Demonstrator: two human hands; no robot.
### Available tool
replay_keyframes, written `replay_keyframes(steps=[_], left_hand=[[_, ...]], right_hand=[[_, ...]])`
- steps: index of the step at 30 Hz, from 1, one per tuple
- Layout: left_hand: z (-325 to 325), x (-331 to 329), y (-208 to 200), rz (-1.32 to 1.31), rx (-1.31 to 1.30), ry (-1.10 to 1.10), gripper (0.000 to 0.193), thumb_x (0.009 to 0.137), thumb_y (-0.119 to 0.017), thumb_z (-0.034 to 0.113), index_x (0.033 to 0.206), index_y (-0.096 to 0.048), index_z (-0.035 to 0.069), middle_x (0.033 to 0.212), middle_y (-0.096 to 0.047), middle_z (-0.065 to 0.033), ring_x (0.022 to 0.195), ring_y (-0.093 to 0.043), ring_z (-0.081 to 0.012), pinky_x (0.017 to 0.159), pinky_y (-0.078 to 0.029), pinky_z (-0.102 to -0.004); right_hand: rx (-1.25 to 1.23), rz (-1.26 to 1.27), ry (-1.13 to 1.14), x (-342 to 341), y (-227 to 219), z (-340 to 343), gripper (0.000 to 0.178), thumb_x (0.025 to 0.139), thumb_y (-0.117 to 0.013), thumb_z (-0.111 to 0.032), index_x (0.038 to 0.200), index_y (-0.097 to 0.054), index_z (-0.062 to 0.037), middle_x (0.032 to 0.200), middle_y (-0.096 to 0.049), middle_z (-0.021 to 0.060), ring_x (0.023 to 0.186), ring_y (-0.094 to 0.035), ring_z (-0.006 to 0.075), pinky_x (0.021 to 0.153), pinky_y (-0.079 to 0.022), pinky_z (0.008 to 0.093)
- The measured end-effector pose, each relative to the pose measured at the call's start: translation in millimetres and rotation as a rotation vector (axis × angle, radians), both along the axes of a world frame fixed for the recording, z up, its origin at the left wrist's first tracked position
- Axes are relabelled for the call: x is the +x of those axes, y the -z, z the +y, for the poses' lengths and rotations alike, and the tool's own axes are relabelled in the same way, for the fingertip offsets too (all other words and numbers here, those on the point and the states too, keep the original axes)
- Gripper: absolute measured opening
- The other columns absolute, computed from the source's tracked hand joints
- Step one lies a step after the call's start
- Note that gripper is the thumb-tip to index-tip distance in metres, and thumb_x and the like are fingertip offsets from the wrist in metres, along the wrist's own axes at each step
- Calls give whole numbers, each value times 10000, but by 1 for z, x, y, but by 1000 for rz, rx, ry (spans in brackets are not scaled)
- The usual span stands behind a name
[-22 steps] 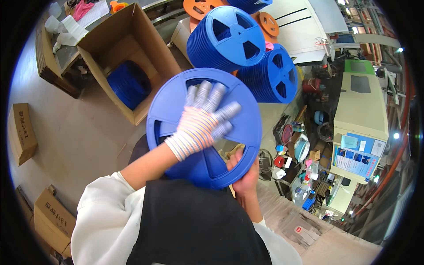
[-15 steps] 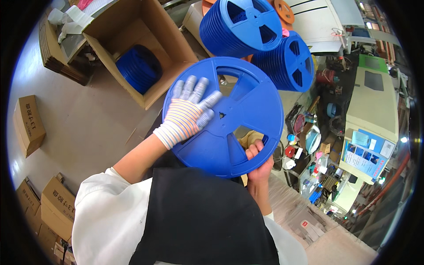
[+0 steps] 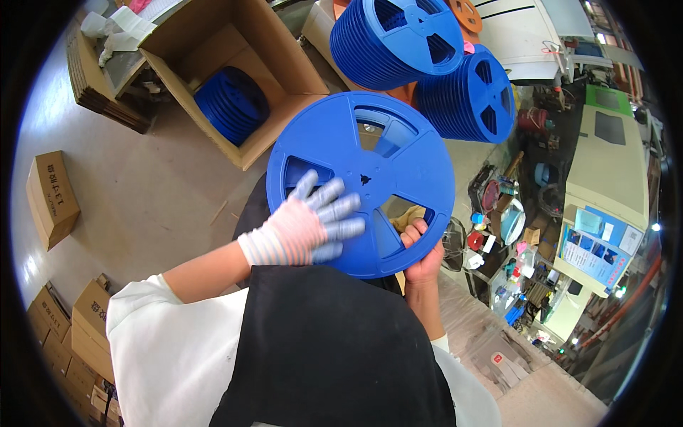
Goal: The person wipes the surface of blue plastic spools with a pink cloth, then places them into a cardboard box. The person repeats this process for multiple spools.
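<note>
In the head view, the blue reel (image 3: 409,160) is at the lower right of the open cardboard box (image 3: 281,43), and the bare right hand (image 3: 423,260) grips its rim on the side away from the box, fingers curled through a cut-out. The left hand (image 3: 302,224), in a striped glove, is open below the box, fingers spread over the reel's face, too blurred to tell whether they touch. A blue stack (image 3: 231,105) lies inside the box, two reel stacks (image 3: 466,99) are to its right, and a carton (image 3: 53,199) is to its lower left.
</note>
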State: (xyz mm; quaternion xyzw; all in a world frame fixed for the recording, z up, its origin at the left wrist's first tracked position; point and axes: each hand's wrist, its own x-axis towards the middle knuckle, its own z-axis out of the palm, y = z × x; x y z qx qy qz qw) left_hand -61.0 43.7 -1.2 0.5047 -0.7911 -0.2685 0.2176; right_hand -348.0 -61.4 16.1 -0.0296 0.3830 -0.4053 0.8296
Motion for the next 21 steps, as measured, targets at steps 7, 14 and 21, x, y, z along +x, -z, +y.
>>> replay_keyframes(steps=[7,14,21], left_hand=[[-5,-4,15,-8,84,-140,496,935,-568,395,1428,-510,377,1599,-270,-187,1459,-188,-506,1146,-100,-692],[-11,-10,13,-29,92,-243,466,911,-589,429,1374,-566,377,1584,-252,-232,1433,-204,-545,1140,-126,-685],[15,-14,21,117,62,-24,469,915,-590,372,1376,-522,427,1573,-276,-216,1424,-232,-538,1135,-190,-669]], right_hand=[[-24,59,-4,6,-8,2,200,1017,-493,-258,878,-505,-114,777,-418,-20,619,-329,111,571,-291,276],[-18,-11,44,8,-8,4,180,993,-477,-184,850,-457,-77,806,-411,-2,638,-346,125,587,-306,289],[-32,90,17,7,-11,1,221,1031,-471,-290,897,-512,-119,789,-430,-15,612,-320,113,569,-294,283]])
